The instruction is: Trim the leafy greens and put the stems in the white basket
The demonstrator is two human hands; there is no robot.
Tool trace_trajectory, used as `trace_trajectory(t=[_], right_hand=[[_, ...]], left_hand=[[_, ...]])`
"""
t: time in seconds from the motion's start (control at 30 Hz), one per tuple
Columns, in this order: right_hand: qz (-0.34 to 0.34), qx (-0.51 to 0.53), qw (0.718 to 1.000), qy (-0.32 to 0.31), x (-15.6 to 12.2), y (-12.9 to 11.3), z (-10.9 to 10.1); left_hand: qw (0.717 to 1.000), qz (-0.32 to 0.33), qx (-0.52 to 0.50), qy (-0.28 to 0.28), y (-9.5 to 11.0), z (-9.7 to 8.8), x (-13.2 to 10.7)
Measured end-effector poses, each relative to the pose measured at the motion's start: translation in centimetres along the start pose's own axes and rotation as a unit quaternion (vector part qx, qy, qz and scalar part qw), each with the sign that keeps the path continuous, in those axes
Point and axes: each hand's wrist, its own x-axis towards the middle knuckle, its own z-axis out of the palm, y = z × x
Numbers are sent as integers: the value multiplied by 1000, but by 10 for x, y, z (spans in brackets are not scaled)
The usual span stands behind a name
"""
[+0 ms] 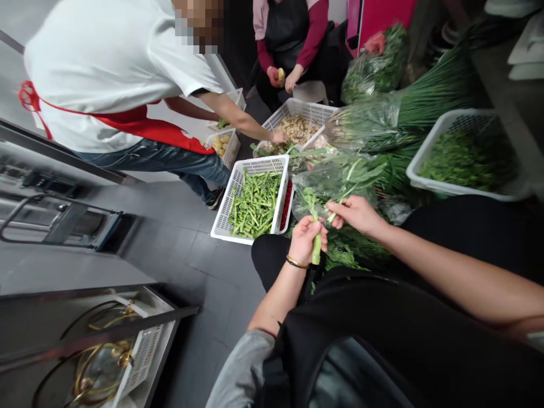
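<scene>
My left hand (305, 240), with a bracelet at its wrist, is closed around a thick pale green vegetable stalk (317, 250). Small leaves stick out of the stalk's upper end. Right beside it, my right hand (356, 214) pinches a thinner leafy stem (349, 180), whose broad leaves spread up and to the right. The fingertips of both hands are close together over my lap. Below them lies a heap of loose green leaves (344, 252). To the left stands a white basket (219, 226) holding cut green stalks (255, 204).
A person in a white shirt (106, 51) reaches into a basket at the back. Another person (289, 28) sits holding a pale, peeled-looking piece. Bundled long green stems (442, 85) and a basket of greens (419, 181) are on the right. A cart (59, 221) stands left.
</scene>
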Motion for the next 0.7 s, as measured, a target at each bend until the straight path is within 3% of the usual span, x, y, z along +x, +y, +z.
trace_trajectory(t=[0.17, 0.3, 0.47, 0.53, 0.7], right_hand=[[27, -9, 1000, 4, 6, -13, 5], [20, 3, 997, -79, -16, -19, 7], [45, -12, 998, -41, -6, -18, -2], [16, -70, 996, -59, -1, -19, -1], [-135, -224, 965, 22, -15, -19, 14]], left_hand=[[999, 6, 21, -24, -7, 2, -1], [1000, 6, -25, -13, -3, -6, 1], [996, -3, -2, -87, -4, 1, -7], [996, 0, 13, -90, -7, 5, -8], [995, -50, -86, -9, -12, -1, 0]])
